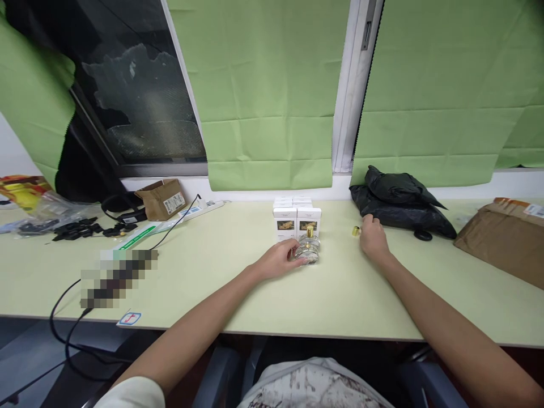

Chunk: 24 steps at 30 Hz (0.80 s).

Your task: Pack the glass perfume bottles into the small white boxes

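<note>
My left hand (278, 259) has its thumb and fingers closed around the side of a round clear glass perfume bottle (310, 258). A small gold nozzle shows on top of this front bottle. Right behind it stands a similar glass bottle with a gold cap (310, 231). White boxes (285, 218) with a dark picture on the front stand in rows at the back of the bottles. To the right, my right hand (374, 238) rests on the table with curled fingers. Beside its fingertips is a loose gold cap (356, 231); whether the fingers hold anything is hidden.
A black plastic bag (399, 201) lies behind my right hand, with a brown parcel (505, 238) at the far right. On the left are a small cardboard box (161, 199), black cables (63, 289), black parts (80, 228) and plastic packaging. Green curtains (272, 90) hang behind.
</note>
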Tool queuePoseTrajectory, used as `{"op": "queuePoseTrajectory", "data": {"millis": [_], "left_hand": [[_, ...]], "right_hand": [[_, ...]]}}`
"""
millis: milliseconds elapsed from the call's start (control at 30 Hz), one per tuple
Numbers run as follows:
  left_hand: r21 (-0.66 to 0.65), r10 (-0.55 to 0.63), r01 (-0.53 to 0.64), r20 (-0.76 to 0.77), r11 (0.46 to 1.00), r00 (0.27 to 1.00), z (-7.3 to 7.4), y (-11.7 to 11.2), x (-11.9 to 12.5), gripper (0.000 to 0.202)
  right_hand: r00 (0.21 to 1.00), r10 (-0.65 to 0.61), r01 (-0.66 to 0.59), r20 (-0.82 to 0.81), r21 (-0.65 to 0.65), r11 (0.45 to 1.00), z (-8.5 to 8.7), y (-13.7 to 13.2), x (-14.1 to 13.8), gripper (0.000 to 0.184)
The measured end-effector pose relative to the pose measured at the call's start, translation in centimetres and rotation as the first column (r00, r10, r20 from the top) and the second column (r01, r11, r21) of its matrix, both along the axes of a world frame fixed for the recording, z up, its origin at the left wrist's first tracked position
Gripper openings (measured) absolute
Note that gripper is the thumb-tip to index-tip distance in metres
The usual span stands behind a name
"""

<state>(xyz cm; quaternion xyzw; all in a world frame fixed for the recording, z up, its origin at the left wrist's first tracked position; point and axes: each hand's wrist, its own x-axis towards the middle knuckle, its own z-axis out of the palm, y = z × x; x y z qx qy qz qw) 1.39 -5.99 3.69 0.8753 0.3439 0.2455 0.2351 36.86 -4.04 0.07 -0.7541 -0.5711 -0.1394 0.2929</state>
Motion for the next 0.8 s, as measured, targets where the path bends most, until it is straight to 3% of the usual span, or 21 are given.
{"op": "queuePoseTrajectory", "data": {"millis": [133, 267, 367, 433, 533, 800], "left_hand": [[0.005, 0.004, -0.004, -0.005, 1.000, 1.000, 0.1, -0.1, 0.0, 0.035], [0.006, 0.004, -0.004, 0.001, 1.000, 1.000, 0.1, -0.2, 0.1, 0.036], [0.001, 0.009, -0.009, 0.007, 1.000, 1.000, 0.1, -0.2, 0.2, 0.037], [-0.003, 0.004, -0.004, 0.010, 1.000, 1.000, 0.1, -0.3, 0.2, 0.037], [-0.002, -0.008, 0.008, 0.007, 1.000, 1.000, 0.1, -0.3, 0.1, 0.037], [-0.018, 0.002, -0.002, 0.008, 1.000, 1.000, 0.1, -0.3, 0.2, 0.038]], "right_hand": [[0.986, 0.168, -0.169, 0.019, 0.155, 0.973, 0.9, -0.4, -1.7, 0.020], [0.819, 0.568, -0.553, 0.076, 0.364, 0.749, 1.9, -2.2, -6.2, 0.014], [0.667, 0.729, -0.710, 0.154, 0.425, 0.561, 2.4, -4.0, -9.7, 0.013], [0.591, 0.787, -0.773, 0.175, 0.401, 0.492, 2.4, -5.0, -11.2, 0.018], [0.527, 0.834, -0.824, 0.165, 0.339, 0.454, 2.1, -5.7, -12.1, 0.023], [0.494, 0.869, -0.819, 0.035, 0.356, 0.451, 1.6, -5.6, -12.4, 0.027]]}}
